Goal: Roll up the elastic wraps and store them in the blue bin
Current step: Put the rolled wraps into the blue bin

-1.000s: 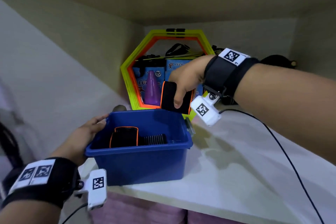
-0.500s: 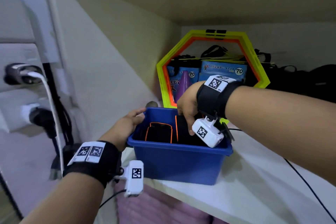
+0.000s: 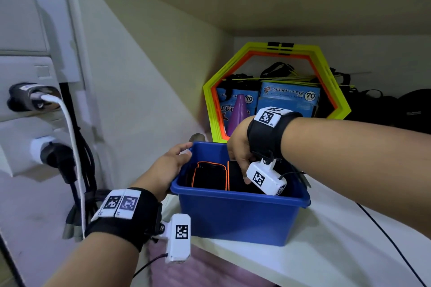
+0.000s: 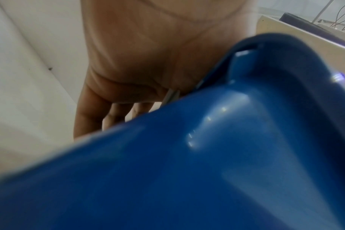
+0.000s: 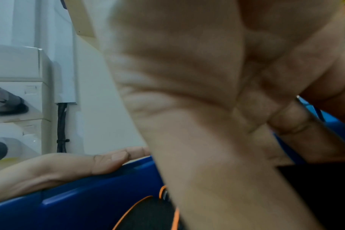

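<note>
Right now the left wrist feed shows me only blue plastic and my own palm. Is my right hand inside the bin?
Observer: Yes. The right hand reaches down into the blue bin, its grip curled round a rolled black wrap.
Operator: Is anything else in there?
Observer: One other rolled wrap, black with orange trim, lies just left of the held one.
Operator: Where does my left hand sit on the bin?
Observer: The left hand rests against the bin's left wall, with the thumb lying along the top of the rim.
</note>
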The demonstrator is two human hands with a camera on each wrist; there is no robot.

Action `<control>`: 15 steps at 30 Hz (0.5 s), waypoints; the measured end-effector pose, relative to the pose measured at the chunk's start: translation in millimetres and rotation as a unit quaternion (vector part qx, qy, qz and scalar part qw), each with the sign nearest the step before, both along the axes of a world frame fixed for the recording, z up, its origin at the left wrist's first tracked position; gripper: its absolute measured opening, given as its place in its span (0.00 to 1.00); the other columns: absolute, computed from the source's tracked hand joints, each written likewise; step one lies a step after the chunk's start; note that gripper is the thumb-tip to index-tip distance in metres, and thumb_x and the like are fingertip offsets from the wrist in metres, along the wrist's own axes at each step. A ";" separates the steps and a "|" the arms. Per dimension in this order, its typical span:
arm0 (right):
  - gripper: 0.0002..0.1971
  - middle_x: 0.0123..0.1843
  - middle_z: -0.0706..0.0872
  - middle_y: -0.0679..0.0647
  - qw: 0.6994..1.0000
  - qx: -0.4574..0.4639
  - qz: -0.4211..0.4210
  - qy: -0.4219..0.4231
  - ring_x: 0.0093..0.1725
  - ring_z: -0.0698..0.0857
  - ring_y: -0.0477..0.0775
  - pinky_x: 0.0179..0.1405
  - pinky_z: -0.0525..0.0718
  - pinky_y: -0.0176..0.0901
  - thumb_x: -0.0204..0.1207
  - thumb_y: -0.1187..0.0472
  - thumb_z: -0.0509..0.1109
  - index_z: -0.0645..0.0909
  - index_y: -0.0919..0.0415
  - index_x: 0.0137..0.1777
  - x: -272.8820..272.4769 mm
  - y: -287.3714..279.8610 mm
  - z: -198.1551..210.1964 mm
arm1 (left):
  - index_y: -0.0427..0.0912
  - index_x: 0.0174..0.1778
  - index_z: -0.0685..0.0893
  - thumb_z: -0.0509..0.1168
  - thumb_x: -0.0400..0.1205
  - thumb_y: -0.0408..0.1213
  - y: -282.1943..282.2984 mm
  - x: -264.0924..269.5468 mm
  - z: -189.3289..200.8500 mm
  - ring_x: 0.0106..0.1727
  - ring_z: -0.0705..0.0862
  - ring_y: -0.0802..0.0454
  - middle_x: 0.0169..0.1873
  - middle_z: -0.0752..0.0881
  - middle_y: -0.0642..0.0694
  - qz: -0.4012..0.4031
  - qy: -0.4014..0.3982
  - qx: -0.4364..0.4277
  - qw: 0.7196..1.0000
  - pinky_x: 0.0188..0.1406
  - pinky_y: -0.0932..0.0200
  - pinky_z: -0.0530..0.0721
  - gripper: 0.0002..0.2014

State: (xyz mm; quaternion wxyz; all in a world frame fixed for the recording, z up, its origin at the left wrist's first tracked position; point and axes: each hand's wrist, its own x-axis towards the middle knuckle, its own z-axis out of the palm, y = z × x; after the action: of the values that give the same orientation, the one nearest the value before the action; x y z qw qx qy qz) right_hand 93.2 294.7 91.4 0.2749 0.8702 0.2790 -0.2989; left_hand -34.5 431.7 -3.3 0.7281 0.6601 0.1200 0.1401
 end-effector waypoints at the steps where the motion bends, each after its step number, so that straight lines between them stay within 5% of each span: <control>1: 0.29 0.63 0.89 0.65 1.000 0.000 -0.001 0.007 0.47 0.89 0.57 0.49 0.89 0.48 0.72 0.55 0.82 0.82 0.71 0.68 -0.5 0.5 -1.9 | 0.51 0.72 0.81 0.59 0.90 0.36 0.0 0.5 0.0 0.50 0.87 0.38 0.58 0.89 0.32 -0.002 -0.001 0.001 1.000 0.55 0.43 0.84 0.15; 6: 0.32 0.61 0.89 0.67 1.000 0.008 0.009 0.017 0.47 0.87 0.59 0.57 0.87 0.54 0.70 0.55 0.83 0.81 0.74 0.69 -3.4 1.1 -6.1 | 0.50 0.73 0.80 0.59 0.90 0.37 0.9 2.1 -0.6 0.50 0.86 0.38 0.59 0.89 0.31 -0.005 -0.001 0.003 1.000 0.62 0.34 0.81 0.16; 12: 0.32 0.54 0.89 0.66 0.999 0.032 0.009 0.018 0.46 0.86 0.59 0.53 0.87 0.51 0.71 0.54 0.83 0.80 0.74 0.68 -8.4 -0.9 -6.5 | 0.54 0.72 0.80 0.59 0.90 0.38 1.9 2.6 -1.4 0.52 0.86 0.37 0.59 0.90 0.33 -0.007 0.008 0.005 1.000 0.66 0.23 0.76 0.15; 15: 0.31 0.59 0.90 0.67 0.999 0.043 0.006 0.016 0.47 0.87 0.60 0.49 0.89 0.49 0.72 0.55 0.82 0.80 0.73 0.70 -16.9 -4.8 -3.8 | 0.54 0.72 0.80 0.60 0.89 0.38 3.5 3.6 -2.9 0.52 0.86 0.36 0.59 0.89 0.32 -0.010 0.006 0.006 1.000 0.66 0.22 0.76 0.16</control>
State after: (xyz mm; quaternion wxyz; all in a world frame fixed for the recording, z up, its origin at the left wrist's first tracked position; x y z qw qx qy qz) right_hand 76.3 289.9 87.6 0.2348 0.8747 0.3009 -0.2987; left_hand -31.0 435.2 -6.2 0.7245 0.6668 0.1172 0.1297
